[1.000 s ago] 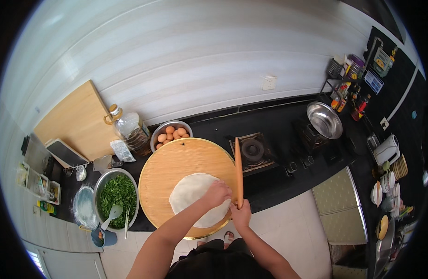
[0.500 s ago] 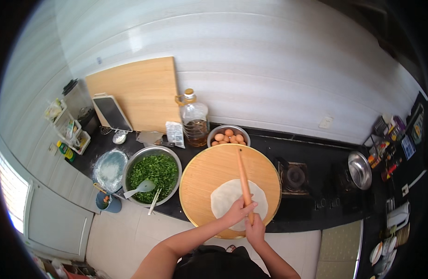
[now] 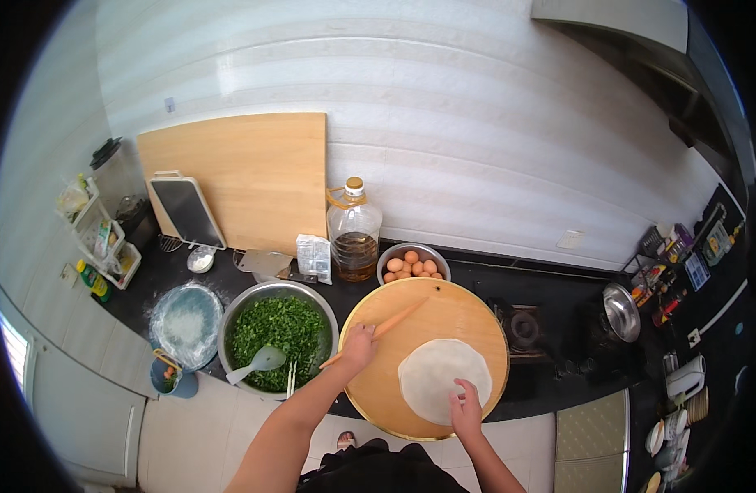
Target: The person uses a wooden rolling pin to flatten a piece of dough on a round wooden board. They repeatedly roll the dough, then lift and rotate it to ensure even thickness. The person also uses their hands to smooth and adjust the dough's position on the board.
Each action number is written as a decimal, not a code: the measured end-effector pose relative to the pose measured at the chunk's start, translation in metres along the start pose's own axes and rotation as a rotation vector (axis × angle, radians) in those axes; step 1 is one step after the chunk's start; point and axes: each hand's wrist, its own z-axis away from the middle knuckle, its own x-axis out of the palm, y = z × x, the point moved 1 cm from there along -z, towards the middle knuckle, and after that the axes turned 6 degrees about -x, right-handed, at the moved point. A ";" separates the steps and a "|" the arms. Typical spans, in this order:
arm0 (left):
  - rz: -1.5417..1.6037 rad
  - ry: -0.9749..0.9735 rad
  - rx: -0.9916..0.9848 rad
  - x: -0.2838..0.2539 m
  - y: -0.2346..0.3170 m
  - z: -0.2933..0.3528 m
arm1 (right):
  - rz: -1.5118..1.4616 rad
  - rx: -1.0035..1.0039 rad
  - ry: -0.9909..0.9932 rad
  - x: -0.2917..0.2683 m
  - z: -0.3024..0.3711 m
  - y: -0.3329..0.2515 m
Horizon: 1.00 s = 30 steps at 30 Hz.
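Dough (image 3: 434, 376), pale, thin, flat, roughly round

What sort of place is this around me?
It looks like a kitchen, probably a home one: there is a stove burner, eggs and a flat round of dough.

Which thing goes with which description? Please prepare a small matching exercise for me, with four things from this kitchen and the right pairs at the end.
Things:
1. Rolling pin
2. Dough
3. Greens
4. Eggs

Descriptions:
A. Whitish, flat, near the right hand
B. Brown, beyond the round board
C. Held by the left hand
D. Chopped, partly under a spatula

Right pairs: 1-C, 2-A, 3-D, 4-B
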 end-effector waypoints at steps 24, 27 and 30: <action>-0.088 -0.017 0.140 0.017 0.004 -0.035 | 0.032 0.207 0.272 -0.045 0.000 0.056; -0.154 -0.042 0.102 0.017 0.009 -0.036 | 0.088 0.264 0.240 -0.060 -0.018 0.072; -0.201 -0.019 0.070 0.017 0.012 -0.033 | 0.152 0.209 0.195 -0.073 -0.035 0.085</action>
